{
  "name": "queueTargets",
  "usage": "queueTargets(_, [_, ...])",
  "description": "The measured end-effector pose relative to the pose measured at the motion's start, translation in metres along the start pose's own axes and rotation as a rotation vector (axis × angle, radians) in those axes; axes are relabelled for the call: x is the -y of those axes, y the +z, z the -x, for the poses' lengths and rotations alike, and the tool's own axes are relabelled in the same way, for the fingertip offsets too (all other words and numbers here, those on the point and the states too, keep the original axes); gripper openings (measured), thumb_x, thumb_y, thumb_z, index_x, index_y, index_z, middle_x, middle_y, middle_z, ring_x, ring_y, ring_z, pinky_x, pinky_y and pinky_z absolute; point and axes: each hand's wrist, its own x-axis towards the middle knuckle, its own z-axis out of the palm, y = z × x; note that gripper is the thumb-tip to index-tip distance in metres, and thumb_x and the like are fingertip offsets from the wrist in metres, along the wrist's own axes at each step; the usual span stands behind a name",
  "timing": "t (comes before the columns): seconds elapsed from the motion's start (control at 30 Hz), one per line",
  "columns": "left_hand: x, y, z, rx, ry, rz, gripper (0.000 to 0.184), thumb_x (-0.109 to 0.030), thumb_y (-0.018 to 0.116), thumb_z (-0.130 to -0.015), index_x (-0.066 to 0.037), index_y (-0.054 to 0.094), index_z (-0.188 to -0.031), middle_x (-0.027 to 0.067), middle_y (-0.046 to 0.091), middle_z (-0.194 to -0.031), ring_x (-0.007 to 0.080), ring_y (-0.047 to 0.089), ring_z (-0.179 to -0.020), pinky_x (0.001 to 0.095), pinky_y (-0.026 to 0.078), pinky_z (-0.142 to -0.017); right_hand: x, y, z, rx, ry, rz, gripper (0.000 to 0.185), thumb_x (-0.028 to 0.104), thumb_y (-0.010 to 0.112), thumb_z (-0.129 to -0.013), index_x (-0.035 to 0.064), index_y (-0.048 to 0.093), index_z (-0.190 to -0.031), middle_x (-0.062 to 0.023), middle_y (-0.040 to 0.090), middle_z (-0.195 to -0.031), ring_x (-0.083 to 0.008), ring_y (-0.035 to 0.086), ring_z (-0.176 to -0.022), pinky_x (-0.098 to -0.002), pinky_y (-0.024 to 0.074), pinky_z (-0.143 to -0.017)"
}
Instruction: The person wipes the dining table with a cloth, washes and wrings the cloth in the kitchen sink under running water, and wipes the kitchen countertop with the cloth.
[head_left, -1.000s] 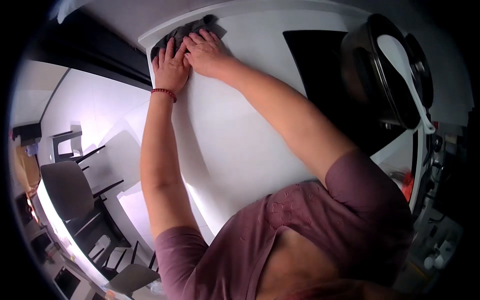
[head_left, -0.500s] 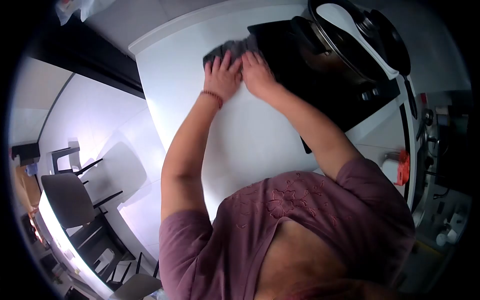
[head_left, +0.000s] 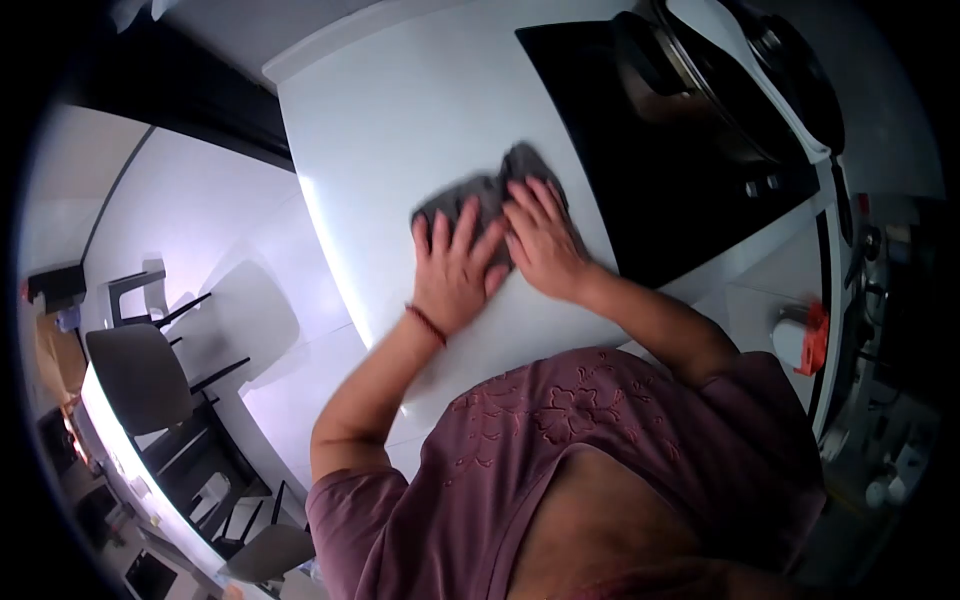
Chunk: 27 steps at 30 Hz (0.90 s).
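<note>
A dark grey cloth [head_left: 524,166], bunched and slightly blurred, lies on the white countertop [head_left: 400,110] left of the black cooktop [head_left: 600,110]. My left hand [head_left: 456,272], with a red bead bracelet at the wrist, lies flat on the cloth's left part with fingers spread. On the cloth's right part rests my right hand [head_left: 543,245], palm down and fingers stretched out. The hands are close together, and the cloth shows beyond the fingertips and between them.
On the cooktop's far right stands a dark pot with a long white utensil [head_left: 781,95] across it. A red object [head_left: 815,340] is below the counter on the right. Grey chairs [head_left: 140,380] stand on the floor at left.
Both hands and the cloth have moved from the counter's far left corner rightward, then nearer my body. The view has shifted, and the hands have stayed on the cloth.
</note>
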Motion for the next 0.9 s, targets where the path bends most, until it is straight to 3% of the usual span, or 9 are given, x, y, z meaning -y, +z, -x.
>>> queueTargets(0.17, [0.093,0.015,-0.077,-0.1,-0.079,-0.237,0.056,-0.045,0.056,-0.082,-0.02,0.046,-0.132,0.0121,0.032,-0.145,0.0424,0.041,-0.117,0.063,0.025,-0.098,-0.023,0.045,-0.134,-0.189,0.151,0.008,0.047,0.017,0.049,-0.088,0.0011,0.039,-0.131,-0.02,0.045,-0.13,-0.0435,0.037,-0.121,-0.0549,0.0238,-0.103])
queueTargets(0.3, [0.204,0.009,-0.117,-0.102,-0.3,-0.312,0.058,-0.06,0.045,-0.085,-0.035,0.038,-0.137,0.0055,0.031,-0.146,0.0385,0.035,-0.127,0.0615,0.02,-0.102,-0.041,0.086,-0.248,-0.095,-0.099,0.148,0.045,0.024,0.046,-0.09,0.0076,0.043,-0.132,-0.0152,0.04,-0.138,-0.0399,0.035,-0.126,-0.0498,0.0255,-0.105])
queueTargets(0.4, [0.252,-0.007,-0.123,-0.082,-0.345,-0.356,0.057,-0.059,0.042,-0.087,-0.036,0.034,-0.139,0.0059,0.031,-0.147,0.0371,0.035,-0.128,0.0591,0.021,-0.103,-0.033,0.107,-0.297,0.006,-0.111,0.162,0.046,0.027,0.044,-0.091,0.0128,0.041,-0.135,-0.0107,0.036,-0.142,-0.0369,0.027,-0.132,-0.0513,0.0169,-0.108])
queueTargets(0.5, [0.273,-0.009,-0.123,-0.03,-0.349,-0.377,0.055,-0.06,0.037,-0.09,-0.037,0.032,-0.139,0.0028,0.028,-0.149,0.0378,0.032,-0.131,0.0537,0.02,-0.107,-0.014,0.104,-0.308,-0.006,-0.07,0.276,0.05,0.029,0.048,-0.091,0.0035,0.04,-0.133,-0.016,0.034,-0.141,-0.0375,0.033,-0.128,-0.0464,0.0272,-0.105])
queueTargets(0.63, [0.266,0.002,-0.103,-0.109,-0.344,-0.431,0.052,-0.057,0.038,-0.091,-0.035,0.034,-0.138,0.0057,0.03,-0.147,0.0383,0.034,-0.129,0.0522,0.022,-0.107,-0.004,0.075,-0.291,0.217,-0.107,0.172,0.054,0.031,0.043,-0.093,0.0055,0.033,-0.139,-0.0146,0.027,-0.146,-0.0357,0.021,-0.135,-0.0475,0.0176,-0.11])
queueTargets(0.73, [0.222,-0.007,-0.061,-0.16,-0.326,-0.275,0.05,-0.042,0.046,-0.092,-0.025,0.036,-0.138,0.0166,0.031,-0.144,0.0424,0.039,-0.12,0.0505,0.031,-0.102,0.013,0.079,-0.252,0.251,-0.151,0.172,0.056,0.031,0.046,-0.092,0.0067,0.031,-0.14,-0.015,0.023,-0.149,-0.0348,0.017,-0.137,-0.0471,0.0155,-0.111])
queueTargets(0.8, [0.191,-0.01,-0.026,-0.198,-0.328,-0.211,0.05,-0.035,0.045,-0.092,-0.019,0.034,-0.139,0.0203,0.03,-0.143,0.0438,0.039,-0.119,0.051,0.032,-0.101,0.025,0.097,-0.219,0.084,-0.243,0.167,0.046,0.028,0.042,-0.091,0.0144,0.042,-0.135,-0.0096,0.035,-0.143,-0.0364,0.027,-0.131,-0.0514,0.0163,-0.108])
queueTargets(0.83, [0.173,-0.012,-0.008,-0.203,-0.355,-0.206,0.052,-0.036,0.046,-0.089,-0.017,0.038,-0.137,0.0215,0.033,-0.141,0.0445,0.04,-0.118,0.0507,0.032,-0.1,0.031,0.102,-0.203,0.019,-0.284,0.193,0.046,0.027,0.049,-0.089,0.0146,0.045,-0.133,-0.0098,0.041,-0.139,-0.0362,0.034,-0.127,-0.0492,0.0242,-0.104])
queueTargets(0.9, [0.137,-0.016,0.023,-0.17,-0.422,-0.161,0.053,-0.035,0.046,-0.089,-0.016,0.037,-0.138,0.0225,0.031,-0.142,0.0462,0.039,-0.119,0.0518,0.027,-0.104,0.048,0.091,-0.168,0.047,-0.339,0.133,0.045,0.025,0.05,-0.088,0.0122,0.047,-0.131,-0.0107,0.04,-0.139,-0.0365,0.034,-0.126,-0.0482,0.0237,-0.104])
